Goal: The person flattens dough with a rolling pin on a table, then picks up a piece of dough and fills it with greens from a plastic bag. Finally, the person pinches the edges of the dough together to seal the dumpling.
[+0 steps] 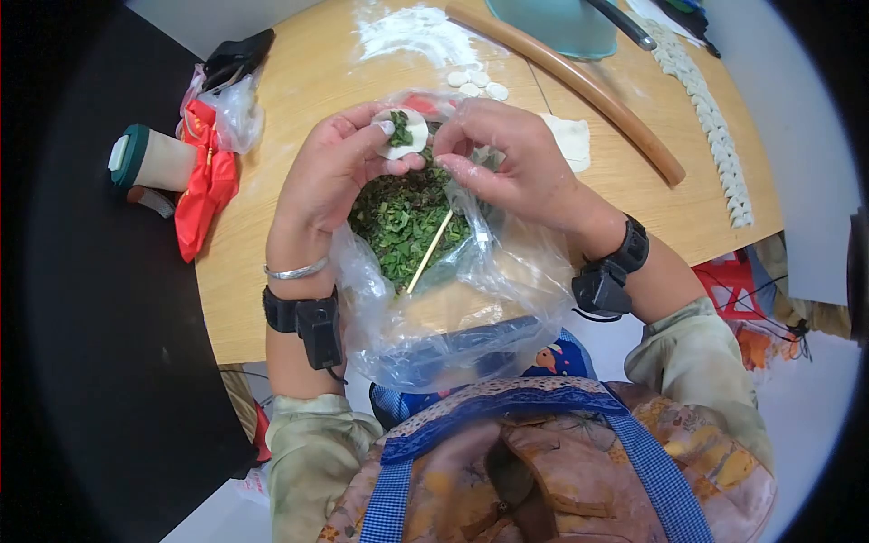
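My left hand [335, 163] is closed on a round dumpling wrapper [415, 142], its thumb near a clump of chopped green filling [399, 128] on the wrapper. To the right, the fingers of my right hand [507, 154] curl toward the thumb beside the wrapper's edge. Whether they pinch anything is hard to make out. Below both hands, a clear plastic bag [507, 299] spreads around a mass of chopped greens [398, 226]. A light wooden stick [430, 252], like a chopstick, lies slanted in the greens.
Small dough rounds [478, 83], a flat dough piece [570, 142] and scattered flour [412, 36] lie on the wooden table [272, 299]. A long rolling pin [579, 90] crosses the far side. Dumplings [711, 127] line the right edge. At left are a cup [154, 158] and red bag [204, 199].
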The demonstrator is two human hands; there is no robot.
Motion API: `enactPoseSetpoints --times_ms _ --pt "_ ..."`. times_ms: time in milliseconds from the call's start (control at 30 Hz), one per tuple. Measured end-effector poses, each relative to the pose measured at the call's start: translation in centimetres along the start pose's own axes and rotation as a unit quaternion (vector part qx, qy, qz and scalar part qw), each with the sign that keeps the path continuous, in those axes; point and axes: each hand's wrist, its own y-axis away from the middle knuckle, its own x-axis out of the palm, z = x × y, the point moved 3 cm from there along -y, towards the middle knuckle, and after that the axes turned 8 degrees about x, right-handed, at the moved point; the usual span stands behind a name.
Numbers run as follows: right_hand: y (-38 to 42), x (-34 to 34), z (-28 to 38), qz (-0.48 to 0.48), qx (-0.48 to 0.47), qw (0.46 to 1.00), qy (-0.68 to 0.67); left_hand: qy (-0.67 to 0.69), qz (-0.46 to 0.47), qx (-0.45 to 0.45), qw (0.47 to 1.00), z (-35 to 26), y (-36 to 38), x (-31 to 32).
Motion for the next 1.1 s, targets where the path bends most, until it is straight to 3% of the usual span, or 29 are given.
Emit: enactPoseSetpoints --times_ms 33,100,267,333,600,1100 --pt "-0.1 0.2 -0.3 0.001 -0.001 1.000 0.000 0.004 -0.024 0.013 1.000 -0.1 0.0 -0.2" --pt "-0.1 0.8 -0.5 0.019 -0.117 0.991 0.066 0.006 -0.029 0.015 0.999 -0.1 0.0 -0.4" --pt "-0.1 0.2 0.4 0.019 -0.052 0.995 0.077 0.006 -0.024 0.009 1.000 -0.4 0.1 -0.6" --pt "-0.1 -0.1 0.3 0.006 -0.019 0.996 0.083 0.023 0.019 -0.009 1.000 -0.4 0.2 -0.3" --pt "-0.5 -0.2 0.3 -0.057 -0.122 0.983 0.127 0.028 0.044 -0.007 0.999 0.3 0.3 0.2" --pt "-0.4 0.1 0.3 -0.044 -0.163 0.966 0.197 0.042 0.036 -0.027 0.998 -0.5 0.5 1.2"
